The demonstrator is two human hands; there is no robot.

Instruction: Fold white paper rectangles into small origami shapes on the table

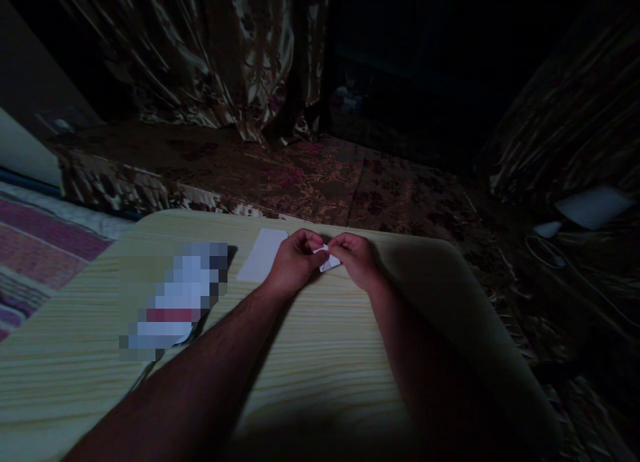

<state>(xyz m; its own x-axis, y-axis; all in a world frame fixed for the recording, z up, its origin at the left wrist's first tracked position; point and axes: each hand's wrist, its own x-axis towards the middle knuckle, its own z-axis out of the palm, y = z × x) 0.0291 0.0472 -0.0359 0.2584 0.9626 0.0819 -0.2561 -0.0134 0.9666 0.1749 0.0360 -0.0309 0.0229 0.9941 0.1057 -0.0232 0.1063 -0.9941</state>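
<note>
Over the far half of the table, both hands meet at a small folded piece of white paper [329, 262]. My left hand [296, 262] pinches its left side between thumb and fingers. From the other side, my right hand [354, 254] has its fingertips closed on the paper's upper right edge. Crease-like lines show on the paper, but its full shape is partly hidden by the fingers. A flat white sheet of paper [261, 254] lies on the table just left of my left hand, which covers part of its right side.
The light wood-grain table [320, 375] has rounded corners. A pixelated, phone-like object [180, 299] lies on its left. Behind it runs a ledge with patterned cloth [300, 175] below a shiny curtain [280, 49]. A white object with a cord [595, 205] is at right; a striped bedspread [40, 249] is at left.
</note>
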